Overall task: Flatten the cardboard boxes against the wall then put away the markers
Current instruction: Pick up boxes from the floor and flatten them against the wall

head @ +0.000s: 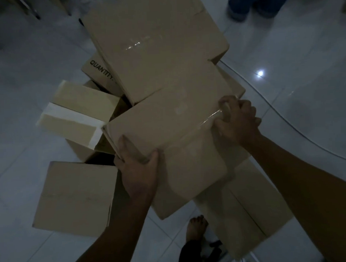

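A brown cardboard box (167, 119) sits tilted in front of me on a heap of other boxes. My left hand (139, 170) grips its near left edge, thumb on top. My right hand (237, 118) is closed on a strip of clear tape (209, 119) at the box's right edge; the tape stretches across the top. A larger taped box (154, 44) lies behind it. No markers are visible.
An open box with a white-taped flap (76, 115) stands at left, another box (76, 196) at lower left, flattened cardboard (250, 206) at lower right. My bare foot (196, 227) is on the glossy tiled floor (305, 85). Another person's legs (257, 2) stand at the top right.
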